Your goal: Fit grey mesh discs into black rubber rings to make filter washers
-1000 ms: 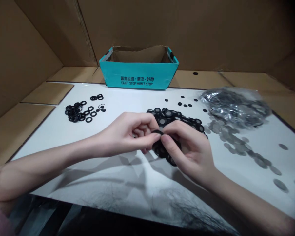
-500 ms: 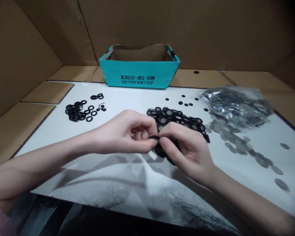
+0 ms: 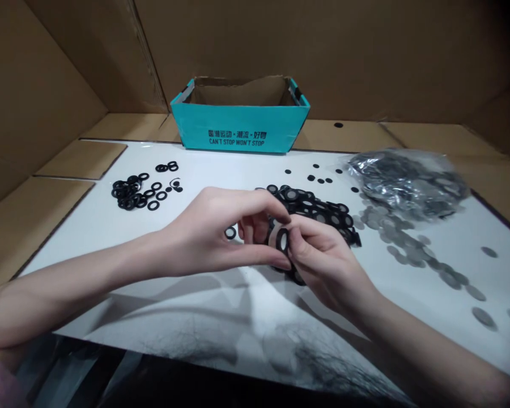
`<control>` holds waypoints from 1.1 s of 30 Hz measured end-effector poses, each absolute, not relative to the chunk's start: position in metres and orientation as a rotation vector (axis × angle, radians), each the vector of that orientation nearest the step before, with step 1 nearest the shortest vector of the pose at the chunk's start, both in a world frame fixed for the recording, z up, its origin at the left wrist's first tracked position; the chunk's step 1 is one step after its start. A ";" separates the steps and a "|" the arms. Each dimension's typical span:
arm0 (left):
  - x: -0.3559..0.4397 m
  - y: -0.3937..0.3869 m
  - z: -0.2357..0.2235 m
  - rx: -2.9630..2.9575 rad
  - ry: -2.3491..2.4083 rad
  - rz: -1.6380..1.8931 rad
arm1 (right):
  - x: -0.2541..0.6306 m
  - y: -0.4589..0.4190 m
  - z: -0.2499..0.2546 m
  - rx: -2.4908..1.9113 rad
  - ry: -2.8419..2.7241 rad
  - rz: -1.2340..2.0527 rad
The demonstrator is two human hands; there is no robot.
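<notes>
A small black ring (image 3: 282,241) with a pale centre stands on edge between my hands. My right hand (image 3: 327,258) pinches its right side between thumb and forefinger. Curved around the ring from the left is my left hand (image 3: 221,229), thumb and forefinger apart above and below it; whether a fingertip touches the rim I cannot tell. Behind and under the hands lies a heap of black rings with grey centres (image 3: 321,218), partly hidden by my fingers. One more black ring with a pale middle (image 3: 230,232) shows beside my left palm.
Loose black rings (image 3: 130,192) lie at the left of the white table (image 3: 170,317). A turquoise box (image 3: 238,127) stands at the back. To the right are a clear plastic bag (image 3: 408,181) of discs and scattered grey translucent discs (image 3: 412,246). Small black dots (image 3: 321,181) lie behind the heap.
My left thumb and forefinger have spread from their pinch. The ring has turned upright, its face now showing, and my right hand grips its side.
</notes>
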State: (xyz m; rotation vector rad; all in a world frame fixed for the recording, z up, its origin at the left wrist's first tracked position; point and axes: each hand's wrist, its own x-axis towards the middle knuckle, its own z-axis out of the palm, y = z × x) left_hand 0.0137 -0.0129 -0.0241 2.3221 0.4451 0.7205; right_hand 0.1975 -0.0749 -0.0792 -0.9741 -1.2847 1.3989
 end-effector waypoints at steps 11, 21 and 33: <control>0.013 -0.020 -0.024 2.273 0.464 0.718 | 0.196 -0.079 -0.075 -0.985 -1.470 1.064; 0.019 -0.022 -0.023 2.052 0.715 0.568 | 0.193 -0.078 -0.066 -0.953 -1.856 0.340; 0.018 -0.015 -0.029 2.117 0.533 0.729 | 0.195 -0.076 -0.074 -0.921 -1.220 1.375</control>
